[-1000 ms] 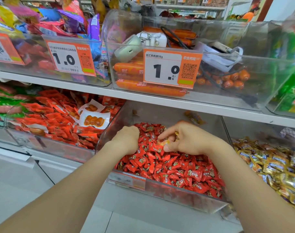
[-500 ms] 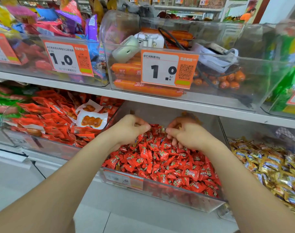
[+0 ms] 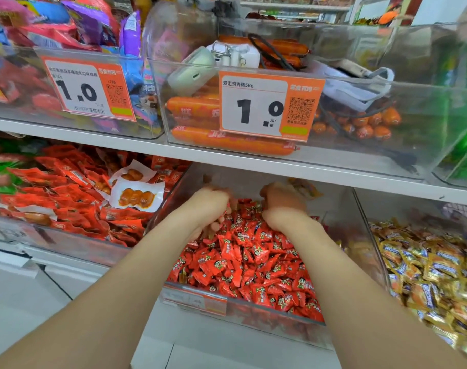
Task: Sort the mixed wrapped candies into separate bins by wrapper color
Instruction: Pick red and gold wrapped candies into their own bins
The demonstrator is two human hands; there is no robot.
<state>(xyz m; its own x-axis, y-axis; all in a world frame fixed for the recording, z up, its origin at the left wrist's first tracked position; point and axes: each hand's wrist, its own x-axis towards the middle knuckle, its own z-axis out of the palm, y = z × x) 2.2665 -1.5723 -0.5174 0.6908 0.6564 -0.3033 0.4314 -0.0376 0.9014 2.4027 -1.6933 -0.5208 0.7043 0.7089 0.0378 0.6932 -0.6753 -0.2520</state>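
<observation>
Both of the person's bare arms reached into the clear bin (image 3: 365, 230) under the white shelf (image 3: 253, 162). The bin was full of red candies (image 3: 248, 262). Each had a shiny red wrapper with a small white and green mark, and the words on them were too small to read.

The left hand (image 3: 209, 206) and the right hand (image 3: 281, 202) were at the back of the pile. They were near each other but apart, with knuckles up and fingers bent down into the candies. Both hands were blurry, so I could not tell if either one held a candy or nothing at all.

Just behind the right hand, a yellowish wrapper (image 3: 305, 188) lay at the back of the bin. The next bin to the right held a heap of gold candies (image 3: 434, 267) with blue marks.

A small label (image 3: 197, 299) on the front of the red bin was too blurry to read.

Up on the shelf, an orange and white price tag (image 3: 267, 105) read "双汇鸡肉肠58g", then a big "1.0" and "元/根". It had a square code, with "零食有鸣" above the code. Behind it lay long orange sausages (image 3: 227, 141) printed "双汇". To the left, a second price tag (image 3: 86, 89) also showed "1.0" and a bar code. Below that tag sat a bin of red packets (image 3: 67, 187).
</observation>
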